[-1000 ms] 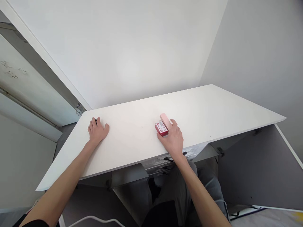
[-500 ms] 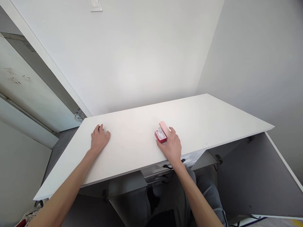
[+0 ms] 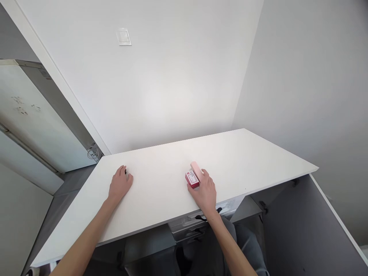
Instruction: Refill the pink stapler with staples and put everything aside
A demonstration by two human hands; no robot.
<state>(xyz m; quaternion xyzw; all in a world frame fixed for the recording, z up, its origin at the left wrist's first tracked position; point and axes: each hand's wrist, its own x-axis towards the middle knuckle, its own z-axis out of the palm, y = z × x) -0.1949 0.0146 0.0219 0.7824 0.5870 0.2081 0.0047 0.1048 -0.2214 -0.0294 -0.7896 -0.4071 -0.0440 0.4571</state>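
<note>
My right hand (image 3: 205,193) rests on the white tabletop (image 3: 161,184), with thumb and fingers around two things side by side. One is a small red-and-white box (image 3: 192,178) with a printed label. Against its right side lies a pale pink oblong thing (image 3: 196,170), partly under my fingers; its kind is not clear. Towards the table's left end, my left hand (image 3: 119,184) has its fingers curled round a small black thing (image 3: 125,171). Most of that black thing is hidden.
Below the table's front edge are drawers (image 3: 186,230) with black handles. An open grey cabinet door (image 3: 310,226) stands at the right. Walls border the table behind and to the right, with a light switch (image 3: 124,36) on the back wall. A white fridge-like cabinet (image 3: 37,115) is at the left.
The view has tilted upward, so the table and hands sit lower in it and more wall shows. Both hands keep about the same places on the table.
</note>
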